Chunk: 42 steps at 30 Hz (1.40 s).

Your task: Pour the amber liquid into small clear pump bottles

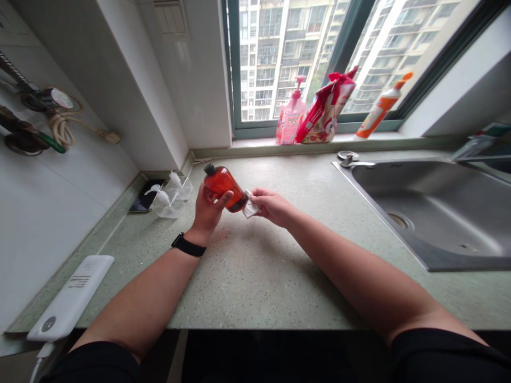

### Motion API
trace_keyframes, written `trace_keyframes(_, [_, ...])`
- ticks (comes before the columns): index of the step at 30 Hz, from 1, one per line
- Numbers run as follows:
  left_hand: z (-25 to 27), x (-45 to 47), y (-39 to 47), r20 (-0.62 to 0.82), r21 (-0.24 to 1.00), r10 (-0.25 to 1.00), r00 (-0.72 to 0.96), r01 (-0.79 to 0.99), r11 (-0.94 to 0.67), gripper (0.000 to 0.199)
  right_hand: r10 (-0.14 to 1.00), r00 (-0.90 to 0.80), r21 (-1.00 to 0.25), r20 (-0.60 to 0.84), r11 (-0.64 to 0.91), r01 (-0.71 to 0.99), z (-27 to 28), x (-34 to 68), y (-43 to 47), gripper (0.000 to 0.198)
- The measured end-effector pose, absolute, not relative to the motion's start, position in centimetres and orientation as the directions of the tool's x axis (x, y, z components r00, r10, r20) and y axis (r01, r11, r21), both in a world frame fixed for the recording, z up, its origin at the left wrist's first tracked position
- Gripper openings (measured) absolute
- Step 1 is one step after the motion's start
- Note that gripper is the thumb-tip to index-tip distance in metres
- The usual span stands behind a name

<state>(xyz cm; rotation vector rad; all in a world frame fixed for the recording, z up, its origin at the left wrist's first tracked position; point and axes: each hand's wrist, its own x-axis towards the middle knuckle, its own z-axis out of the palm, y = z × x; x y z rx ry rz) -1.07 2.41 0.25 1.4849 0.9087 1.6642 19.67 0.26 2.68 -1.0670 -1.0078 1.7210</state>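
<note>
My left hand (210,208) is wrapped round a red-orange see-through bottle (223,183) with a black cap. The bottle is tilted above the counter, its cap pointing up and left and its base toward my right hand (271,206). Pinched in the fingers of my right hand is a crumpled white tissue (249,206), which touches the base of the bottle. Some of the tissue is hidden behind the fingers. Left of the bottle, a clear plastic container with white pump tops (171,202) stands on the counter.
A black flat object (146,198) lies behind the container. A white power bank (72,295) with a cable rests at the front left. The steel sink (439,213) is at the right. On the windowsill stand a pink pump bottle (290,119), a red bag (329,111) and an orange-white bottle (377,114).
</note>
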Motion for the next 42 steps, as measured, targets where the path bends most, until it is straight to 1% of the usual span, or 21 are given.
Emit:
trace_keyframes(4, [0.0,-1.1,2.6,0.474,0.872,0.873,-0.110,-0.074,-0.483,0.075,0.917,-0.318,-0.927,-0.241,-0.315,-0.205,3.1,19.5,-0.1,0.020])
trace_keyframes(7, [-0.1,-1.3,2.8,0.471,0.877,0.875,-0.108,-0.050,-0.478,0.076,0.916,-0.332,-0.944,-0.227,-0.291,-0.157,3.4,19.7,-0.2,0.015])
trace_keyframes(10, [0.1,-1.6,2.9,0.497,0.863,0.858,-0.130,-0.023,-0.504,0.071,0.952,-0.214,-0.968,-0.217,-0.238,-0.077,3.3,20.1,0.3,0.010])
trace_keyframes(13, [0.5,-1.9,3.0,0.519,0.846,0.838,-0.170,-0.040,-0.532,0.066,0.975,-0.101,-0.979,-0.199,-0.202,-0.020,2.5,20.3,1.2,0.006])
trace_keyframes(18, [1.0,-1.9,2.9,0.525,0.835,0.833,-0.174,-0.083,-0.543,0.068,0.988,-0.021,-0.987,-0.150,-0.149,0.055,1.3,20.5,1.9,0.007])
trace_keyframes(19, [1.0,-1.9,2.9,0.526,0.835,0.833,-0.171,-0.082,-0.544,0.068,0.995,0.007,-0.990,-0.097,-0.097,0.106,1.2,20.7,1.8,0.008])
trace_keyframes(20, [1.0,-1.9,2.9,0.527,0.835,0.833,-0.169,-0.080,-0.544,0.069,0.999,0.039,-0.981,-0.007,-0.015,0.196,1.0,20.9,1.7,0.009])
trace_keyframes(21, [1.0,-1.9,2.9,0.528,0.835,0.833,-0.167,-0.077,-0.545,0.069,0.993,0.059,-0.944,0.107,0.083,0.321,0.9,21.1,1.5,0.013])
trace_keyframes(22, [1.1,-2.0,2.9,0.531,0.834,0.831,-0.164,-0.072,-0.547,0.068,0.973,0.052,-0.869,0.225,0.177,0.463,0.8,21.4,1.4,0.019])
trace_keyframes(23, [1.1,-2.1,3.0,0.536,0.832,0.828,-0.165,-0.064,-0.551,0.067,0.947,0.016,-0.763,0.319,0.247,0.597,0.7,21.6,1.2,0.024])
trace_keyframes(24, [1.2,-2.3,3.1,0.543,0.828,0.822,-0.170,-0.053,-0.558,0.067,0.930,-0.036,-0.652,0.366,0.284,0.704,0.6,21.7,1.1,0.029])
trace_keyframes(25, [1.3,-2.4,3.2,0.550,0.824,0.816,-0.179,-0.038,-0.565,0.067,0.930,-0.084,-0.560,0.358,0.286,0.777,0.5,21.7,1.1,0.031])
trace_keyframes(27, [1.5,-2.8,3.4,0.560,0.818,0.803,-0.205,-0.017,-0.574,0.068,0.951,-0.137,-0.432,0.278,0.251,0.866,0.4,21.4,1.1,0.033])
trace_keyframes(28, [1.6,-3.1,3.6,0.561,0.815,0.797,-0.224,-0.018,-0.579,0.069,0.960,-0.146,-0.392,0.237,0.232,0.890,0.4,21.0,1.3,0.034])
trace_keyframes(30, [1.7,-3.5,4.1,0.559,0.809,0.786,-0.263,-0.035,-0.587,0.071,0.971,-0.150,-0.354,0.188,0.209,0.911,0.3,20.0,1.8,0.035])
trace_keyframes(33, [1.7,-4.1,4.6,0.555,0.799,0.768,-0.319,-0.052,-0.599,0.070,0.972,-0.161,-0.349,0.170,0.212,0.913,0.4,17.8,3.0,0.038])
trace_keyframes(37, [1.5,-4.5,5.1,0.550,0.802,0.757,-0.353,-0.030,-0.597,0.069,0.972,-0.180,-0.365,0.150,0.224,0.904,0.4,14.8,4.3,0.039])
trace_keyframes(42, [1.4,-4.5,5.3,0.535,0.805,0.750,-0.389,-0.035,-0.592,0.076,0.944,-0.311,-0.447,0.108,0.326,0.833,0.5,13.4,3.8,0.033])
